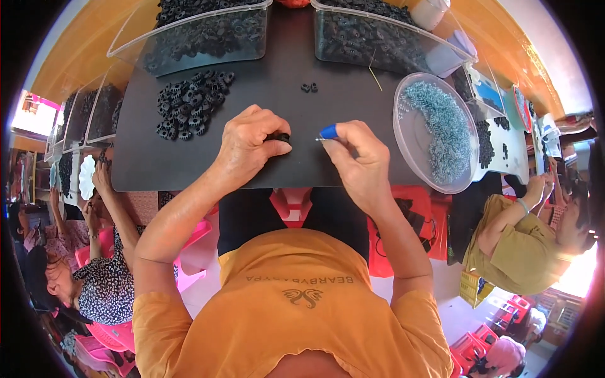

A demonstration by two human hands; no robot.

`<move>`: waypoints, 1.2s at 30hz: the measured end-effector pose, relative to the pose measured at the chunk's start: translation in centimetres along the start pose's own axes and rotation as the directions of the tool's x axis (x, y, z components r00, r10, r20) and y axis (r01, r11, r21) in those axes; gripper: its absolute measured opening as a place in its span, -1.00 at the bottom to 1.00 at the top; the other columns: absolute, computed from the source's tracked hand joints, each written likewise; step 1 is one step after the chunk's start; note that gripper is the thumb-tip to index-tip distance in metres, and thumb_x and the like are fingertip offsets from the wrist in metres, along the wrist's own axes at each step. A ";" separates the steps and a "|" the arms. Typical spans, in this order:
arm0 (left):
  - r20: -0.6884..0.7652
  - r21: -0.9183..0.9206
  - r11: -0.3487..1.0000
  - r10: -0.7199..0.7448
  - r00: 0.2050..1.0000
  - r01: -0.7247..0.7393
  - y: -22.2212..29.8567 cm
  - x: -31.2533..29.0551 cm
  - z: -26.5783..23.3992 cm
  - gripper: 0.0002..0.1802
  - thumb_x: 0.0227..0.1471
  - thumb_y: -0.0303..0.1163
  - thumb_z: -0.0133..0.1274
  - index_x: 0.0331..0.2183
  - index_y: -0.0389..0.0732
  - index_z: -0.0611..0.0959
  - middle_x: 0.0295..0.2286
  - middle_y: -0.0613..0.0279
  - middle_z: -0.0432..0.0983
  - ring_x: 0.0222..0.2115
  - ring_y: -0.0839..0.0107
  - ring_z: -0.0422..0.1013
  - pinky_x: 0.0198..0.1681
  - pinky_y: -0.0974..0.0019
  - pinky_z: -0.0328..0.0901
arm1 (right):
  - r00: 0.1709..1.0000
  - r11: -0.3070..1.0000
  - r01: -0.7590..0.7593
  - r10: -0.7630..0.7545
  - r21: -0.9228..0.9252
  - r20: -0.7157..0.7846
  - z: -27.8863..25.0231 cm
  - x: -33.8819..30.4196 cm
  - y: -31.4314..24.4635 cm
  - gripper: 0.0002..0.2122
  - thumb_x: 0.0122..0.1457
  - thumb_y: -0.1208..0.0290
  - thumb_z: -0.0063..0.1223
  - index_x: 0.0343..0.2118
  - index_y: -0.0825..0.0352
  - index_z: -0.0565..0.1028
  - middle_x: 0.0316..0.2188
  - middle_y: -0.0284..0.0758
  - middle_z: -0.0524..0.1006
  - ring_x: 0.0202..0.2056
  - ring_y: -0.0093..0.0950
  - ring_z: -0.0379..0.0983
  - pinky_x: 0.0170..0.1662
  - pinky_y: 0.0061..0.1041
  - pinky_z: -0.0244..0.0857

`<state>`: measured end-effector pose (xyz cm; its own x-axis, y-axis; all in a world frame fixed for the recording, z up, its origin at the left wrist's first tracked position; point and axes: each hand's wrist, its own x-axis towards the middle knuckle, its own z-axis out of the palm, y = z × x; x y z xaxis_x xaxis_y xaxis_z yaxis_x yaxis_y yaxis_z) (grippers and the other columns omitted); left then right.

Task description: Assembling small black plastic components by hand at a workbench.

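Observation:
Between the thumb and fingers of my left hand (253, 143) is a small black plastic part (279, 137). My right hand (359, 151), with a blue cover (329, 131) on one fingertip, pinches a small metal spring (319, 139). The two hands face each other over the near part of the dark table, with a gap between the spring and the black part. A heap of black plastic parts (192, 104) lies beyond my left hand. Beyond the gap lie a few more black parts (309, 87). To the right stands a round clear tray (403, 132) of bluish springs (441, 129).
Two clear bins stand at the table's far side, a left bin (252, 47) and a right bin (324, 47), both full of black parts. White cups (430, 12) rest by the right bin. Co-workers sit at tables left and right. A red stool (384, 252) is beside me.

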<state>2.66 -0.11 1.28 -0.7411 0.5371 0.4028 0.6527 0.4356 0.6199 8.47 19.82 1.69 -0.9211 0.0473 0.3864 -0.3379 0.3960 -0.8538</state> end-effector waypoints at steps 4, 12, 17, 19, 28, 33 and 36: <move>-0.020 -0.187 0.969 -0.168 0.986 0.162 1.0 -0.9 0.6 -0.77 -0.33 -0.55 0.23 -0.47 -0.23 0.58 -0.57 0.21 0.46 -0.51 0.26 0.37 -0.43 0.29 0.26 | 0.999 0.999 0.031 -0.031 0.036 0.013 1.5 0.1 -0.5 -0.85 -0.11 0.72 0.10 -0.42 0.42 0.44 -0.55 -0.25 0.40 -0.47 -0.34 0.33 -0.40 -0.44 0.22; -0.109 -0.195 0.980 -0.060 0.992 0.038 1.2 -1.3 1.4 -0.77 -0.33 -0.58 0.22 -0.48 -0.27 0.56 -0.57 0.16 0.45 -0.52 0.20 0.39 -0.46 0.23 0.28 | 0.965 0.949 0.259 -0.248 -0.180 0.084 2.3 0.4 -0.5 -0.81 -0.13 0.73 0.08 -0.44 0.38 0.37 -0.57 -0.22 0.36 -0.50 -0.22 0.29 -0.45 -0.31 0.17; -0.042 -0.143 0.987 -0.082 0.996 0.075 1.4 -1.2 1.2 -0.77 -0.28 -0.62 0.18 -0.42 -0.29 0.59 -0.54 0.15 0.46 -0.48 0.21 0.43 -0.45 0.27 0.30 | 0.935 0.913 0.352 -0.331 -0.204 0.130 2.4 0.6 -0.4 -0.80 -0.13 0.74 0.06 -0.42 0.39 0.35 -0.57 -0.21 0.35 -0.51 -0.22 0.25 -0.45 -0.29 0.15; -0.077 -0.195 0.979 -0.075 0.994 0.059 1.2 -1.4 1.3 -0.75 -0.28 -0.64 0.18 -0.40 -0.28 0.59 -0.53 0.15 0.46 -0.48 0.22 0.43 -0.44 0.29 0.31 | 0.930 0.913 0.361 -0.338 -0.190 0.141 2.4 0.7 -0.5 -0.80 -0.13 0.74 0.05 -0.42 0.39 0.35 -0.57 -0.21 0.35 -0.51 -0.22 0.25 -0.44 -0.30 0.15; -0.125 -0.344 0.929 -0.186 0.975 0.133 1.4 -1.8 0.7 -0.74 -0.29 -0.67 0.18 -0.40 -0.28 0.60 -0.54 0.16 0.45 -0.51 0.26 0.41 -0.45 0.32 0.29 | 0.985 0.982 0.138 -0.123 -0.125 0.123 2.4 0.7 -0.6 -0.83 -0.12 0.71 0.11 -0.45 0.40 0.38 -0.57 -0.21 0.37 -0.53 -0.27 0.33 -0.47 -0.36 0.22; -0.196 -0.251 0.967 -0.010 0.981 -0.040 0.7 -1.8 1.1 -0.74 -0.34 -0.66 0.22 -0.44 -0.27 0.59 -0.58 0.17 0.45 -0.54 0.24 0.40 -0.48 0.29 0.27 | 0.885 0.829 -0.422 0.288 0.367 0.366 1.9 1.3 0.0 -0.91 -0.03 0.70 0.12 -0.46 0.44 0.44 -0.54 -0.38 0.50 -0.51 -0.67 0.39 -0.44 -0.66 0.26; -0.188 -0.243 0.967 0.024 0.982 -0.070 0.3 -1.9 1.5 -0.75 -0.35 -0.65 0.23 -0.47 -0.27 0.59 -0.58 0.16 0.45 -0.54 0.23 0.40 -0.49 0.28 0.27 | 0.832 0.771 -0.523 0.368 0.363 0.415 1.6 1.9 -0.8 -0.92 -0.01 0.70 0.12 -0.46 0.45 0.45 -0.54 -0.39 0.52 -0.50 -0.72 0.38 -0.43 -0.71 0.27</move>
<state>4.51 0.04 -0.32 -0.7416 0.4021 0.5370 0.6451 0.2081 0.7352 6.71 18.09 2.57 -0.9709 -0.1955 -0.1380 0.1508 -0.0517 -0.9872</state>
